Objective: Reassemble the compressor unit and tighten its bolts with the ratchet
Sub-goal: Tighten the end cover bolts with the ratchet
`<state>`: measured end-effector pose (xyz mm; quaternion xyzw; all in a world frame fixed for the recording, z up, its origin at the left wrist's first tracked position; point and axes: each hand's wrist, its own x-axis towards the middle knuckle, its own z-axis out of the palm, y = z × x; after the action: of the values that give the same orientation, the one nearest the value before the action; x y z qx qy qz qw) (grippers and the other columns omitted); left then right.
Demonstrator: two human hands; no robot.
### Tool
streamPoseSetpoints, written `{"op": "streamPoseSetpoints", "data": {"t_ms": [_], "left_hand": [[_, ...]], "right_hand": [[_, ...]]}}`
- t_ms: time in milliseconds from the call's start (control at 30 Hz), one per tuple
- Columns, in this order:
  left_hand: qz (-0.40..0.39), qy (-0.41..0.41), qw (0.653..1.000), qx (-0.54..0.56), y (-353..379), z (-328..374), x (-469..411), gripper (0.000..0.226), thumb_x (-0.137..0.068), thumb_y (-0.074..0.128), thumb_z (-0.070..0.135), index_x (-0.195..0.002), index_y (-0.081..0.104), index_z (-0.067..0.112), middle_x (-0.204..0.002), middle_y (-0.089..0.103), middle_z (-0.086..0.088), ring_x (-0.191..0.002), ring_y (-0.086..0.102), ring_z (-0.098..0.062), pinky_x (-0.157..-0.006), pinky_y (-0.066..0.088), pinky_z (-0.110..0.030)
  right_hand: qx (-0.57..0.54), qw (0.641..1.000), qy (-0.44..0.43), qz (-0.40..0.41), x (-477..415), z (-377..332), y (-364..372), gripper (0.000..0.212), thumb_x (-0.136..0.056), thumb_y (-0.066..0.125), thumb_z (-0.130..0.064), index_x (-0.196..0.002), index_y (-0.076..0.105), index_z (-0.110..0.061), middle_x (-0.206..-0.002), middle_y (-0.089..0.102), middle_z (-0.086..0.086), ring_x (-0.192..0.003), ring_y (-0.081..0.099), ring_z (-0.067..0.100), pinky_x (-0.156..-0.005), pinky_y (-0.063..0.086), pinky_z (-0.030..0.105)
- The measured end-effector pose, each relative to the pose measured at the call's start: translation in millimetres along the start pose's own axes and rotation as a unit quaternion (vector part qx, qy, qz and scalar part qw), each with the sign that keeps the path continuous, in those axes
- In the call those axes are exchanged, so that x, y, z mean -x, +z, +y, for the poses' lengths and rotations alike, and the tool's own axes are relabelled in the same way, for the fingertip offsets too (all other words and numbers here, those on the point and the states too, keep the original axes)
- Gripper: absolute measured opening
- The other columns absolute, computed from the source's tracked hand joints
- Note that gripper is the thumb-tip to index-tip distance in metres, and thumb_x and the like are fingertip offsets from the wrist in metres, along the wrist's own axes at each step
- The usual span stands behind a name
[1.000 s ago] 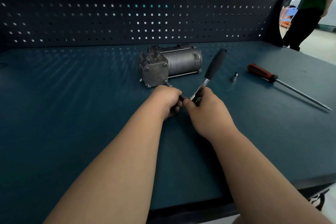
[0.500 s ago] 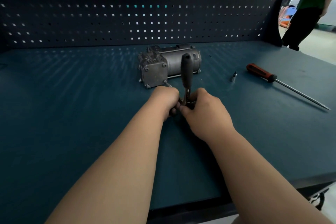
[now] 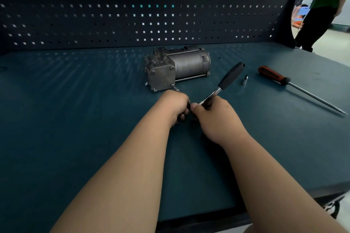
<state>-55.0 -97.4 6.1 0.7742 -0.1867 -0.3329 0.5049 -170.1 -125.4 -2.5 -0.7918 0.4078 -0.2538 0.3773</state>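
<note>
1. Nearest, the left hand [image 3: 177, 105] and right hand [image 3: 214, 117] meet over the table [image 3: 75, 119]; both curl their fingers tight round the head end of the ratchet [image 3: 230, 76], whose black grip points free toward the far right; whether a socket sits under the left fingers cannot be told.
2. The step looks like readying the ratchet head; it would go best with the socket pushed on square and the direction set for tightening before it goes to a bolt.
3. Just beyond the left hand lies the compressor [image 3: 178, 68], its square end plate facing near; a bolt [image 3: 173, 86] at its lower right corner stands proud, so it likely needs tightening.
4. Farther right a small bit [image 3: 245, 80] stands upright; beyond it lies a screwdriver [image 3: 272, 75].
</note>
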Motion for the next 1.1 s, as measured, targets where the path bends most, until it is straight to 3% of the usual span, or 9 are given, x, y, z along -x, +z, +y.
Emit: {"op": "streamPoseSetpoints", "data": {"t_ms": [300, 500, 667, 800, 933, 1100], "left_hand": [[0.010, 0.015, 1.000, 0.002, 1.3, 0.6, 2.6, 0.025, -0.094, 0.046, 0.012, -0.069, 0.053, 0.008, -0.029, 0.040, 0.001, -0.020, 0.031, -0.009, -0.034, 0.029, -0.010], [0.012, 0.024, 1.000, 0.003, 2.6, 0.4, 4.0, 0.020, -0.091, 0.050, 0.016, -0.073, 0.054, 0.009, -0.029, 0.040, 0.001, -0.021, 0.032, -0.011, -0.034, 0.027, -0.009], [0.010, 0.036, 0.999, 0.005, 1.9, -3.9, 0.3, 0.029, -0.085, 0.053, 0.011, -0.057, 0.046, 0.016, -0.036, 0.043, 0.002, -0.025, 0.034, -0.009, -0.036, 0.026, -0.011], [0.014, 0.027, 0.999, -0.017, 1.5, -2.4, -0.4, 0.026, -0.084, 0.052, 0.010, -0.059, 0.048, 0.015, -0.031, 0.041, 0.002, -0.024, 0.032, -0.010, -0.036, 0.028, -0.012], [0.024, 0.025, 0.999, -0.030, 0.4, -1.1, -0.2, 0.020, -0.085, 0.049, 0.012, -0.067, 0.054, 0.008, -0.028, 0.040, 0.000, -0.021, 0.030, -0.013, -0.038, 0.027, -0.011], [0.012, 0.029, 0.999, -0.017, 1.2, -2.5, -1.3, 0.022, -0.091, 0.044, 0.013, -0.074, 0.057, 0.007, -0.039, 0.044, -0.002, -0.039, 0.036, -0.017, -0.045, 0.024, -0.018]], "right_hand": [[0.074, 0.996, -0.056, 0.006, 4.7, -1.5, -0.3, 0.024, -0.092, 0.058, -0.039, -0.100, 0.050, -0.017, -0.091, 0.059, -0.004, -0.088, 0.055, 0.021, -0.071, 0.044, 0.035], [0.173, 0.975, -0.141, 0.020, 8.3, -5.0, -3.3, 0.020, -0.092, 0.057, -0.032, -0.093, 0.040, -0.022, -0.085, 0.050, -0.004, -0.078, 0.047, 0.022, -0.061, 0.037, 0.034], [0.233, 0.953, -0.193, 0.016, 10.6, -6.4, -1.1, 0.021, -0.091, 0.056, -0.027, -0.111, 0.051, -0.022, -0.092, 0.044, -0.003, -0.089, 0.055, 0.028, -0.063, 0.041, 0.033], [0.229, 0.957, -0.174, 0.030, 11.4, -7.0, -1.5, 0.025, -0.091, 0.055, -0.033, -0.112, 0.050, -0.022, -0.096, 0.052, -0.002, -0.083, 0.049, 0.023, -0.062, 0.038, 0.033], [0.203, 0.969, -0.137, 0.019, 11.5, -5.5, 1.8, 0.025, -0.093, 0.054, -0.035, -0.102, 0.036, -0.019, -0.080, 0.045, -0.005, -0.074, 0.044, 0.022, -0.060, 0.035, 0.034], [0.016, 0.999, 0.022, -0.023, 4.2, -6.9, -1.1, 0.033, -0.096, 0.051, -0.040, -0.108, 0.041, -0.012, -0.107, 0.055, 0.005, -0.095, 0.052, 0.025, -0.076, 0.038, 0.033]]}}
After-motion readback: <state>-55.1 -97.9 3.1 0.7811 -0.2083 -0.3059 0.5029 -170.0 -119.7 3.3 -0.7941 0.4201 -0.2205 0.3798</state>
